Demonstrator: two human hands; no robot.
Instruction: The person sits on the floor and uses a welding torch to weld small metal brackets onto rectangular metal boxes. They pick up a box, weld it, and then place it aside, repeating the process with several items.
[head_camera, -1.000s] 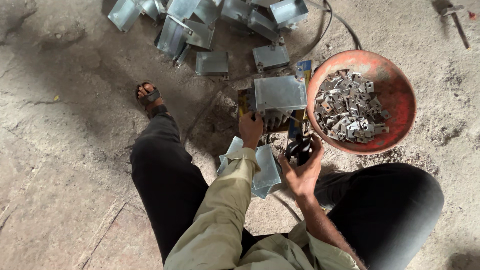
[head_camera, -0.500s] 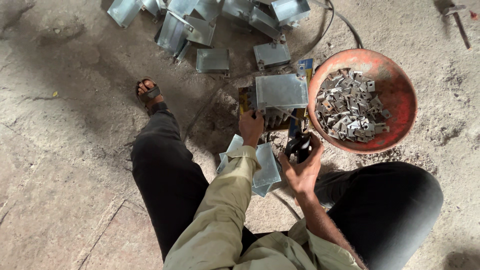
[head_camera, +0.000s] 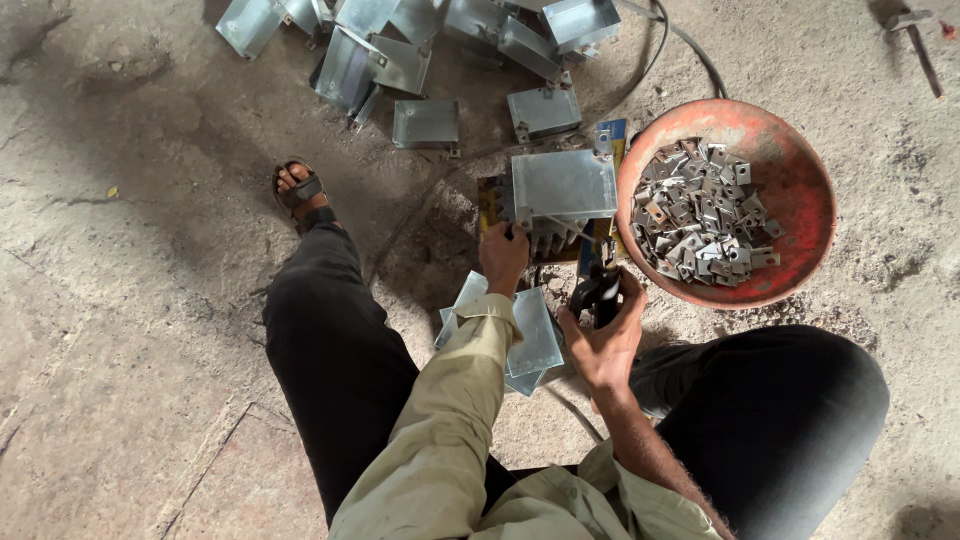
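Observation:
I am crouched over a grey sheet-metal box resting on a small machine on the ground. My left hand is closed on the box's near left corner. A black tool handle beside the box's near right edge is gripped by my right hand. Under my left forearm lies a stack of flat metal plates. To the right stands a red bowl holding several small metal brackets.
Several more metal boxes are scattered at the top of the dusty concrete floor. A dark cable curves past them. My sandalled left foot is at the left; my knees flank the work spot. A hammer lies far right.
My right hand has closed more firmly on the black handle. My left hand stays at the box corner.

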